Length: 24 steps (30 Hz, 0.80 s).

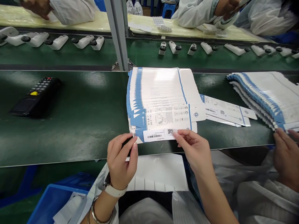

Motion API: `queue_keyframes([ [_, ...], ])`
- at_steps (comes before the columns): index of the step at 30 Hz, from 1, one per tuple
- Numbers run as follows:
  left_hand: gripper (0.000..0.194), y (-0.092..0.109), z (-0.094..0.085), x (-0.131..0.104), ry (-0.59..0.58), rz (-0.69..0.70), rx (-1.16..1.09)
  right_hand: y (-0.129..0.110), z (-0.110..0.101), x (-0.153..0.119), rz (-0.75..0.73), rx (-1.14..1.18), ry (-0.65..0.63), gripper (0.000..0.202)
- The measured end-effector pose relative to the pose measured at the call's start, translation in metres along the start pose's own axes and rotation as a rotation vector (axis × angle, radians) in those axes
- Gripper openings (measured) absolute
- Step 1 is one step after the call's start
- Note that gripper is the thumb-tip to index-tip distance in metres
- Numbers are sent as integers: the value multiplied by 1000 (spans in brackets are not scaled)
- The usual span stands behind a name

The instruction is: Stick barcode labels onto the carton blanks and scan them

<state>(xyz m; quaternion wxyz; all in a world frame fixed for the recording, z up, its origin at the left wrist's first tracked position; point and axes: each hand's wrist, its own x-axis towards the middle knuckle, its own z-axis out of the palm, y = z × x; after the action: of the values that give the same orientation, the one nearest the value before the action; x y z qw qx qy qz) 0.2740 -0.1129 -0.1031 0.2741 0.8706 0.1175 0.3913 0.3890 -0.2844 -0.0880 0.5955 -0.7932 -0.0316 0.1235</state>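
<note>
A fanned stack of flat white-and-blue cartons (161,87) lies on the green bench in front of me. Across the nearest carton is a white label (155,136) printed with a barcode and a QR code. My right hand (192,146) pinches the label's right end between thumb and index finger. At the stack's lower left corner, my left hand (122,157) has thumb and index tip drawn together; what lies between them is too small to make out. A white sheet (158,171) with strip-like divisions rests below the bench edge, between my forearms.
A black handheld device with keys (35,96) lies left. Loose cartons (229,109) and another carton stack (263,93) are right, by a co-worker's hand (285,155). White handheld devices (57,42) line the strip behind a metal post (118,34). A blue bin (44,202) stands lower left.
</note>
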Motion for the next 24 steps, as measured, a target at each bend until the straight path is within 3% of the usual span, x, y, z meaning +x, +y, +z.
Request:
queue_keyframes([
  [24, 37, 0, 3, 0, -79, 43, 128, -4, 3, 0, -14, -12, 5, 17],
])
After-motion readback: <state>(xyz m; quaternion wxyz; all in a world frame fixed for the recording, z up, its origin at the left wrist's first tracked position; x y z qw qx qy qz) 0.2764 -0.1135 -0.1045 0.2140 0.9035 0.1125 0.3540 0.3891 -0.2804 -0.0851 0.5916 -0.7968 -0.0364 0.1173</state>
